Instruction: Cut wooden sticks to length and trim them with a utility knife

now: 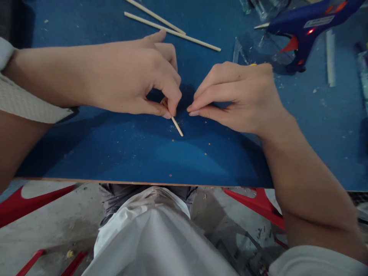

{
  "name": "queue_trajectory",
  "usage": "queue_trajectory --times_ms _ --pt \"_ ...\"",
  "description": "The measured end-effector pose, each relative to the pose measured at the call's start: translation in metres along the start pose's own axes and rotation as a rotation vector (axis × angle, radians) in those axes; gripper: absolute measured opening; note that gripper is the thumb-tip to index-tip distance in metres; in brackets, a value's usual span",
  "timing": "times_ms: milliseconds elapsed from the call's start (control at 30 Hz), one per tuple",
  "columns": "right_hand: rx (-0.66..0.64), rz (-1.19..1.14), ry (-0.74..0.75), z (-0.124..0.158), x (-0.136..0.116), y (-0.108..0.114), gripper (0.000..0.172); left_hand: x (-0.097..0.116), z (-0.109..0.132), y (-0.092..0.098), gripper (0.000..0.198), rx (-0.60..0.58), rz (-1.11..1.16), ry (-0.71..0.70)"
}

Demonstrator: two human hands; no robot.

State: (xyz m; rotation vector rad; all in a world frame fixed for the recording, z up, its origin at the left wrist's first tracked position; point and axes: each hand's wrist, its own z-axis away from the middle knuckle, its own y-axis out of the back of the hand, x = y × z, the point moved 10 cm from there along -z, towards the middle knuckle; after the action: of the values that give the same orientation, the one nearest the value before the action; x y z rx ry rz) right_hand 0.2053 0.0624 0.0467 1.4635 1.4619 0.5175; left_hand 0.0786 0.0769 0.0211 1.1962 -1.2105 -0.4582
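My left hand (138, 78) pinches a short thin wooden stick (177, 127) between thumb and forefinger, low over the blue table. The stick's lower end points towards the table's near edge; its upper part is hidden by the fingers. A small gap to the right, my right hand (240, 96) has its thumb and fingertips pressed together beside the stick, not touching it. Whatever those fingertips hold, if anything, does not show. Just behind the right knuckles a bit of something yellow (253, 64) peeks out, mostly covered by the hand.
Two longer wooden sticks, one (172, 31) crossing the other (155, 16), lie beyond my left hand. A blue glue gun (301, 28) with a lit red light rests at the far right, near a whitish glue stick (330, 57). Small crumbs dot the blue table (115, 153).
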Motion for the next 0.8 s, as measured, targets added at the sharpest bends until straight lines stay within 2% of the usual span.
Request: queue_trajectory --times_ms 233,333,500,700,800 --pt "-0.045 0.002 -0.115 0.002 0.004 -0.01 0.021 -0.004 -0.002 -0.003 0.094 -0.018 0.008 0.037" --pt "-0.082 0.018 -0.11 0.003 0.001 -0.017 0.024 -0.005 -0.004 -0.003 0.098 -0.024 0.005 0.055" --pt "-0.029 0.019 -0.045 0.001 -0.005 -0.012 0.03 -0.003 -0.005 -0.004 0.088 -0.052 0.025 0.054" --pt "-0.068 0.011 -0.137 -0.001 0.007 -0.015 0.026 -0.002 -0.003 -0.005 0.083 -0.05 0.03 0.057" --pt "-0.045 -0.022 -0.103 -0.001 0.005 -0.014 0.023 -0.001 -0.004 -0.006 0.082 -0.049 0.022 0.056"
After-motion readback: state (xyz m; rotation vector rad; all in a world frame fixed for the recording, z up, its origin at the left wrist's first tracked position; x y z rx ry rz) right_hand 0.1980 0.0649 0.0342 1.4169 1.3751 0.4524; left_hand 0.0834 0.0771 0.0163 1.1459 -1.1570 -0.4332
